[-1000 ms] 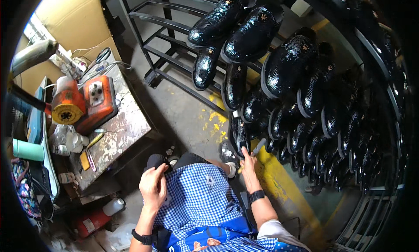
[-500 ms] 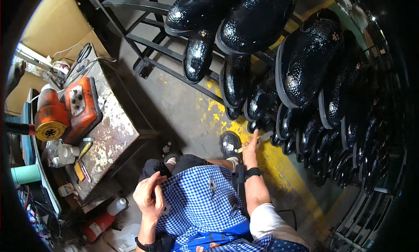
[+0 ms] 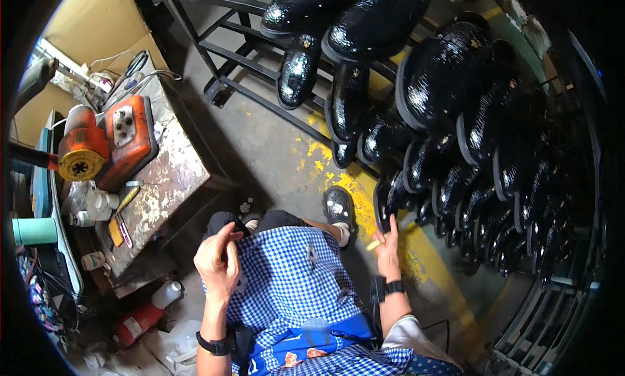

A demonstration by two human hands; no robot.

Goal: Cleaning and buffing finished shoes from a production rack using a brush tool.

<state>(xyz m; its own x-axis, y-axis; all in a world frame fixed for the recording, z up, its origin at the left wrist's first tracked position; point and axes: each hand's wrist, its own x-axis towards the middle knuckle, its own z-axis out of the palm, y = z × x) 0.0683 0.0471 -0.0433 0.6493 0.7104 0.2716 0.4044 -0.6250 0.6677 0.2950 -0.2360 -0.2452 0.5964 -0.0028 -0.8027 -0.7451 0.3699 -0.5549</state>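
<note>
My right hand [image 3: 388, 255] is reaching forward on the right, its fingers closed round a slim tool with a pale yellow handle [image 3: 374, 244]. One finger points up at the lower end of a glossy black shoe [image 3: 388, 197]; I cannot tell whether they touch. More shiny, pebbled black shoes [image 3: 446, 73] with dark soles hang over the bars of a black metal rack [image 3: 260, 72]. Held above my blue-and-white checked apron [image 3: 286, 265], my left hand [image 3: 219, 262] has its fingers curled in toward the thumb. What it may hold is hidden.
On the left stands a worn, paint-flecked table [image 3: 166, 194] bearing an orange machine [image 3: 133, 138], an orange heat gun [image 3: 81, 151], small white cups [image 3: 101, 203] and a knife [image 3: 124, 233]. A red-and-white bottle [image 3: 146, 314] lies below. A yellow line [image 3: 364, 200] crosses the floor.
My right hand has shifted slightly right and down, and its tool's grey end no longer shows. My left hand has risen a little. The view has tilted, moving the shoes up and left.
</note>
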